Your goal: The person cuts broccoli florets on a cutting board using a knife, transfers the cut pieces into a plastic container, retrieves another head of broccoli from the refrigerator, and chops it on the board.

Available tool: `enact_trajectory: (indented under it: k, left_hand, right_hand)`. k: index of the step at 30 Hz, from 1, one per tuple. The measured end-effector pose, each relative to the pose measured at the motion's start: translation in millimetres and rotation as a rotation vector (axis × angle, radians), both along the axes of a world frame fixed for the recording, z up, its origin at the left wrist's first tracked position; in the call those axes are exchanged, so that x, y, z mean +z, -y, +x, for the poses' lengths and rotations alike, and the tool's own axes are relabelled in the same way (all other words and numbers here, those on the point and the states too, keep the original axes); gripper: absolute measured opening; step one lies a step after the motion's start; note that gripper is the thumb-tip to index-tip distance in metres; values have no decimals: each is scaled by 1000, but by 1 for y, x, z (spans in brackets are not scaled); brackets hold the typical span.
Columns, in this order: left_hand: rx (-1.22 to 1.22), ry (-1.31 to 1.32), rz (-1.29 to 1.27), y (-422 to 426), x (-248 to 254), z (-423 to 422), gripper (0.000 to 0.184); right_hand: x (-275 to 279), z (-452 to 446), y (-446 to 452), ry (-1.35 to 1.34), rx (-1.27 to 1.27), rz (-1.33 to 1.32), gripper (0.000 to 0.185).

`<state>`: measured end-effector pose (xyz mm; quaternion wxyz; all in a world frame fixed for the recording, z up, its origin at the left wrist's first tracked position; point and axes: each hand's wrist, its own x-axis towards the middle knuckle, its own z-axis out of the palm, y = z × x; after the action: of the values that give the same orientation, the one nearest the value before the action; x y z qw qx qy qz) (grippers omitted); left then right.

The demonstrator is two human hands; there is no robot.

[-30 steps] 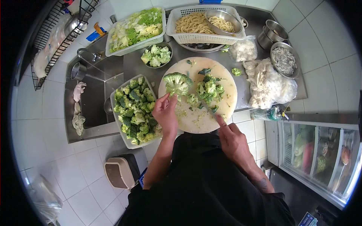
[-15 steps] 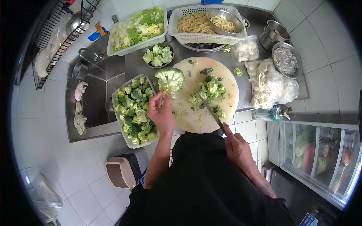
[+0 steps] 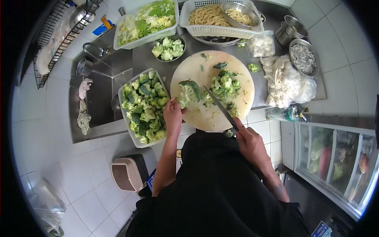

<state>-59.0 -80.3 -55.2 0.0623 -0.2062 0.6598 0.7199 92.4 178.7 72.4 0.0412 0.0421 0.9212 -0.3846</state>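
Observation:
My left hand (image 3: pixel 173 116) is closed on the stem of a large broccoli piece (image 3: pixel 189 93), tilted over the left side of the round cutting board (image 3: pixel 209 122). In my right hand (image 3: pixel 249 143) is a knife (image 3: pixel 221 108), its blade pointing up and left over the board, close to the held broccoli. Cut broccoli florets (image 3: pixel 223 85) and small crumbs lie on the right half of the board. Left of my left hand stands a plastic tub (image 3: pixel 128 122) full of broccoli florets (image 3: pixel 145 106).
Behind the board are a bowl of pale green florets (image 3: pixel 168 49), a tub of lettuce (image 3: pixel 148 19) and a basket of noodles (image 3: pixel 207 17). Bagged mushrooms (image 3: pixel 286 83) lie right, beside a metal bowl (image 3: pixel 303 58). A sink (image 3: pixel 100 98) is left, a glass-door fridge (image 3: pixel 331 158) lower right.
My left hand has lowered the broccoli and turned it on its side toward the knife. The knife stays over the board. The whole view has shifted slightly.

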Motion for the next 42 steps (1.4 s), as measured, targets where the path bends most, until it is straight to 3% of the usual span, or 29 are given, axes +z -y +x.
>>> enact_trajectory:
  k: [1, 3, 4, 6, 19, 24, 29, 36, 39, 42]
  left_hand:
    - [7, 6, 3, 1, -2, 1, 35]
    - [-185, -167, -507, 5, -4, 2, 44]
    - [-178, -162, -505, 4, -1, 4, 44]
    - [-267, -549, -889, 0, 7, 3, 53]
    - [-365, -412, -789, 3, 12, 4, 51]
    - [-372, -503, -813, 5, -10, 3, 52]
    - [-420, -406, -844, 4, 9, 3, 54]
    - [-353, -456, -841, 9, 1, 7, 54]
    - [-237, -472, -756, 15, 4, 5, 51]
    - [-171, -456, -685, 25, 44, -32, 52]
  right_hand:
    - [0, -2, 3, 29, 33, 32, 57]
    - [0, -9, 11, 60, 75, 66, 57]
    - [0, -12, 15, 46, 94, 97, 59]
    - [0, -22, 23, 27, 118, 132, 61]
    - [-11, -55, 56, 107, 265, 372, 78]
    - [-6, -58, 59, 129, 272, 419, 78]
    - [-6, -78, 59, 146, 322, 389, 76]
    - [-89, -79, 63, 109, 286, 311, 74]
    - [-88, -77, 52, 136, 238, 233, 70]
    - [-70, -71, 41, 87, 248, 206, 67]
